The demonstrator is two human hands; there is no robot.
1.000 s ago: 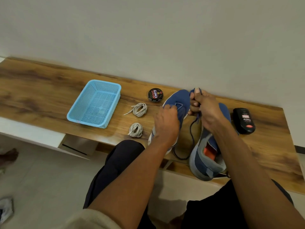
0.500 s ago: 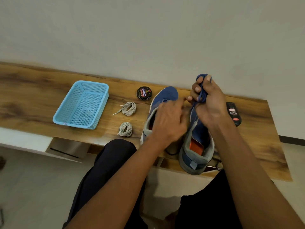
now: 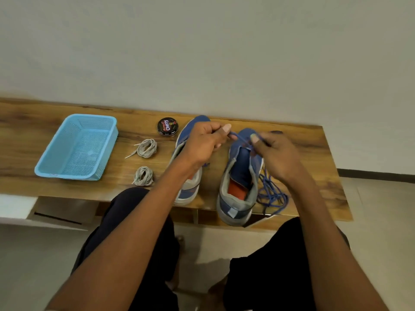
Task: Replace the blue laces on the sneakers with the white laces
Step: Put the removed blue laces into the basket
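moved: right sneaker (image 3: 240, 176) set back down on bench (image 3: 314, 158) | step: unthreading blue lace (image 3: 269, 194), pinched by left hand (image 3: 202, 144) and right hand (image 3: 276, 156) | white laces (image 3: 146, 148) wait left | next: free last eyelets

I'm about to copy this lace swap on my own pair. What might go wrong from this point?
The right sneaker has its heel past the table edge, so a hard tug on the blue lace, pinched by the left hand and the right hand, might tip it off. The loose coil of blue lace beside it may snag or tangle.
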